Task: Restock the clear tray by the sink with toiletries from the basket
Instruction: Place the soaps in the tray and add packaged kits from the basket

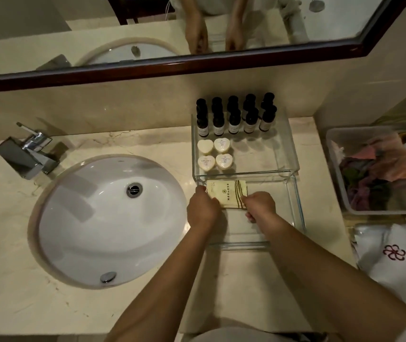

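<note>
A clear glass tray (293,154) stands on the counter right of the sink. At its back stand several small dark bottles (234,120), and in front of them lie several heart-shaped white soaps (213,154). A second clear tray section (298,213) sits nearer to me. Inside it lies a cream packet with brown stripes (226,193). My left hand (202,213) pinches the packet's left edge. My right hand (260,206) pinches its right edge. A clear plastic basket (337,169) with pink and dark items stands at the far right.
A white oval sink (108,223) with a chrome faucet (28,154) fills the left of the marble counter (12,292). A framed mirror (172,65) hangs above. A folded white towel with a red emblem (394,257) lies at the right, in front of the basket.
</note>
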